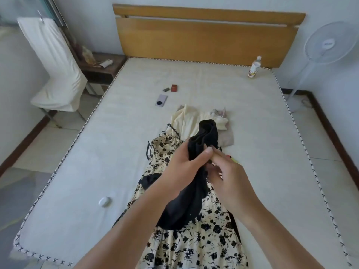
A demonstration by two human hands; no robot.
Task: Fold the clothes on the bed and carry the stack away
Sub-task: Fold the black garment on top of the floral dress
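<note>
Bare mattress [194, 88] beyond both hands; left hand [182, 164] grips a black garment [202, 144], right hand [225, 171] pinches it, over the floral dress [204, 239].

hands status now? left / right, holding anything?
Left hand: grips the black garment, raised over the floral dress.
Right hand: fingers pinch the same black garment.

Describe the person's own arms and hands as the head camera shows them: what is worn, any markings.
Both forearms are bare as far as the frame shows: no sleeves, watch or bracelets in view. The left hand has no rings or gloves, and its thumbnail is short and unpainted. The right hand is also ungloved, with no ring visible. Small red and yellow-green bits show at its fingertips; whether those are painted nails cannot be told.
</note>
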